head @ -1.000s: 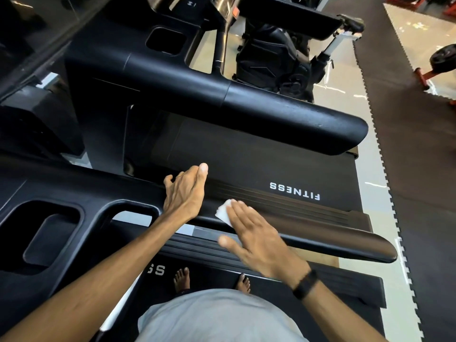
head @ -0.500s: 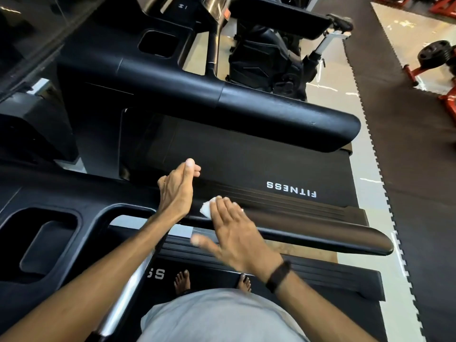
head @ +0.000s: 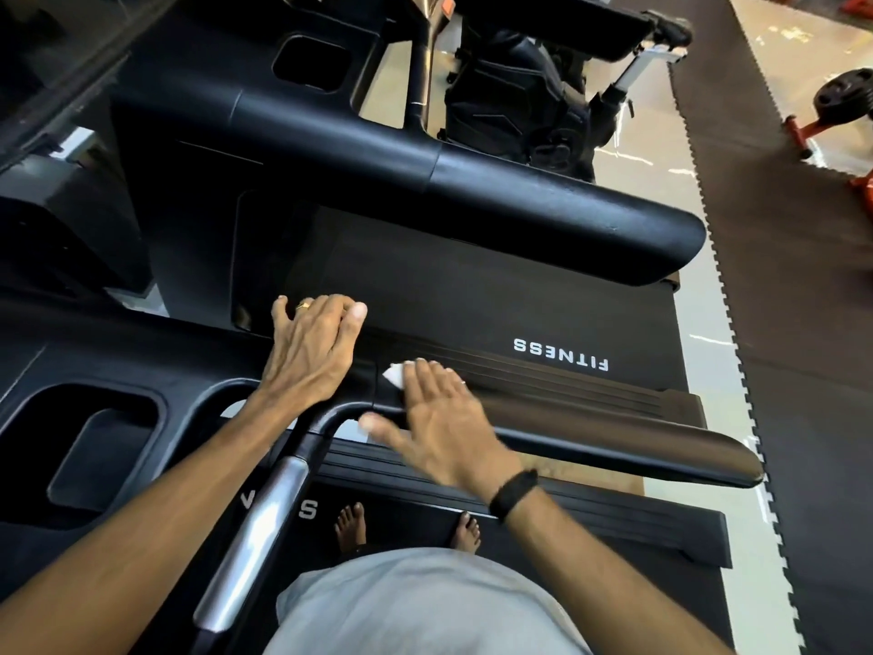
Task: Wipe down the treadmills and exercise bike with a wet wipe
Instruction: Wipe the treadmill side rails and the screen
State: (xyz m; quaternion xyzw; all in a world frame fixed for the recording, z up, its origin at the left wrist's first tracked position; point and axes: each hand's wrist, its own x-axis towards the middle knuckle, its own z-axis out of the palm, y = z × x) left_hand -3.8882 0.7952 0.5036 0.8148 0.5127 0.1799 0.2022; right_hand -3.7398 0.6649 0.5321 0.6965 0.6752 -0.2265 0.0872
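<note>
Since the earlier frame the right hand (head: 441, 418) has slid the wet wipe (head: 396, 373) leftward along the handrail (head: 614, 446) — fingers flat, pressing it at frame centre. Left hand (head: 312, 352) rests spread beside it.

Black floor mats (head: 803, 286), perhaps rubber, beside pale floor (head: 718, 390)

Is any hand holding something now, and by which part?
Nothing is gripped. The right hand presses the wipe flat on the handrail under straight fingers. The left hand rests on the treadmill.
</note>
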